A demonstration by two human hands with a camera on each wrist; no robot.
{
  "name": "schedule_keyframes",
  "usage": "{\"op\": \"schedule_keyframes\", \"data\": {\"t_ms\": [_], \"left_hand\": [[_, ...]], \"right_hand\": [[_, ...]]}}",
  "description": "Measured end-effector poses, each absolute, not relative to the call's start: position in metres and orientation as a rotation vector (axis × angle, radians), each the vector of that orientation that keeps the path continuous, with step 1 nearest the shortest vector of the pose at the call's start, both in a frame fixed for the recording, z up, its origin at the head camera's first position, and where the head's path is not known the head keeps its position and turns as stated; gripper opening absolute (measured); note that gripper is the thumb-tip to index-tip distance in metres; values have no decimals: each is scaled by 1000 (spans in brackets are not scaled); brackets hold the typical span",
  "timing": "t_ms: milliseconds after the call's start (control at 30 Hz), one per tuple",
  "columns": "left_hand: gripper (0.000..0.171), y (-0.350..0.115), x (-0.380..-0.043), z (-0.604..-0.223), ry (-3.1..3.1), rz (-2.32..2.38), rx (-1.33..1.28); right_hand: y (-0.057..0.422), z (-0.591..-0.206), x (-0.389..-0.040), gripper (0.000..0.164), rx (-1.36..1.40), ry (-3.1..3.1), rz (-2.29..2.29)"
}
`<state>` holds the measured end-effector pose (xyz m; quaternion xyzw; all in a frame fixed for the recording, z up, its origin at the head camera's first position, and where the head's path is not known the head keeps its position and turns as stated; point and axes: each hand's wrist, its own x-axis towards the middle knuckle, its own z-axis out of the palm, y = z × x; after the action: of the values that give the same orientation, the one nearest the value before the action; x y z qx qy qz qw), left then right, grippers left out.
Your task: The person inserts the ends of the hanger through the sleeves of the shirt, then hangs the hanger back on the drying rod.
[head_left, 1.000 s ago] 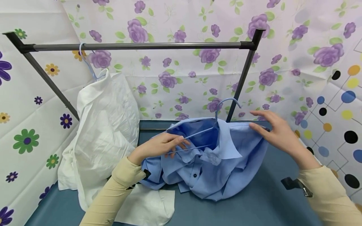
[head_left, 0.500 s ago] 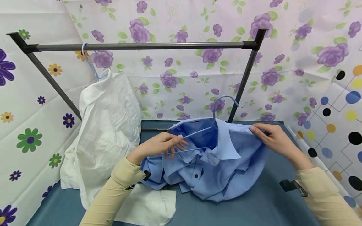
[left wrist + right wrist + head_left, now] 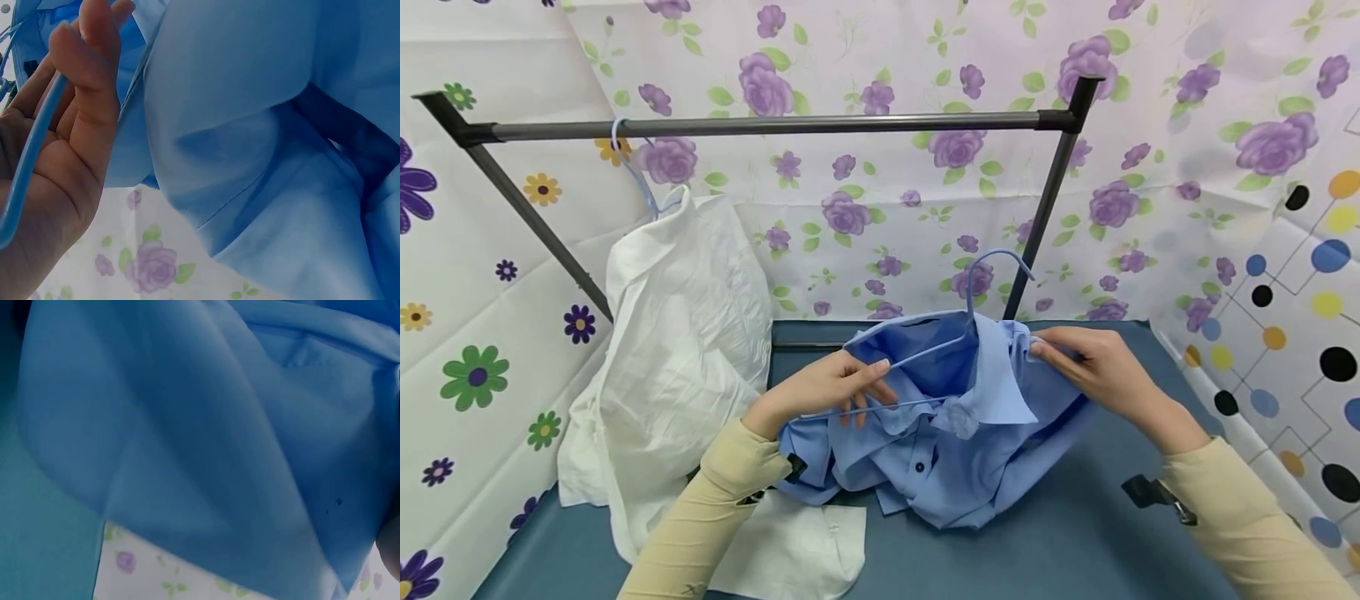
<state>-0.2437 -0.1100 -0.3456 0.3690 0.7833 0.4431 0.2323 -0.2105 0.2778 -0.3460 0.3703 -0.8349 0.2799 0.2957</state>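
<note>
A light blue button-up shirt (image 3: 958, 492) lies bunched over the table, its collar standing up around a thin blue hanger (image 3: 972, 283). The hanger's hook points upward, and its right end is hidden inside the shirt. My left hand (image 3: 831, 387) holds the bare left end of the hanger, thumb on the upper bar. In the left wrist view the hanger bar (image 3: 32, 156) crosses the palm. My right hand (image 3: 1101, 371) pinches the shirt's right shoulder between thumb and fingers, the cloth gathered near the collar. Shirt fabric (image 3: 181, 444) fills most of the right wrist view.
A dark metal rack (image 3: 820, 125) spans the back. From its left side a white shirt (image 3: 685, 292) hangs on another blue hanger (image 3: 638, 175), its lower part resting on the blue-green table (image 3: 1000, 562). Flowered cloth (image 3: 850, 50) covers the walls.
My right hand has come in from the right, taken hold of the shirt's shoulder, and drawn it left toward the collar. The left hand has stayed on the hanger.
</note>
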Motion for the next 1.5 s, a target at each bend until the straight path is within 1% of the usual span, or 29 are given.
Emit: {"op": "schedule_keyframes", "data": {"t_ms": [233,333,467,533,633,700,733,767,867,933,1033,1133,1300,1400,1500], "left_hand": [[54,-109,-243,-345,2143,1253,1031],[52,-109,-241,-343,2149,1281,1039],[51,-109,-238,-342,2162,1296,1062],[52,-109,-237,-343,2159,1312,1083],[53,-110,-236,-345,2148,1355,1122],[53,-112,-236,-348,2144,1384,1152],[53,-113,-236,-349,2144,1397,1165],[53,-114,-236,-350,2148,1406,1171],[53,-114,-237,-353,2154,1419,1169],[53,-114,-238,-354,2152,1426,1153],[53,-113,-239,-356,2140,1440,1132],[53,-112,-239,-354,2130,1454,1120],[52,-110,-238,-351,2130,1452,1105],[51,-109,-238,-352,2127,1443,1103],[52,-108,-239,-353,2124,1435,1096]], "right_hand": [[254,-333,-207,14,1073,-2130,734],[244,-323,-205,17,1085,-2095,712],[229,-310,-202,33,1134,-2056,687],[222,-304,-200,39,1161,-2034,657],[215,-295,-195,39,1193,-2042,598],[214,-288,-191,32,1200,-2095,551],[215,-285,-189,31,1199,-2122,523],[216,-282,-188,31,1193,-2153,497],[225,-275,-185,21,1132,-2237,446],[236,-273,-185,25,1068,-2277,441],[258,-272,-186,37,946,-2356,464],[282,-275,-189,40,836,-2419,485],[313,-284,-198,32,704,-2522,639],[319,-291,-202,26,710,-2525,715],[318,-297,-203,26,752,-2484,740]]}}
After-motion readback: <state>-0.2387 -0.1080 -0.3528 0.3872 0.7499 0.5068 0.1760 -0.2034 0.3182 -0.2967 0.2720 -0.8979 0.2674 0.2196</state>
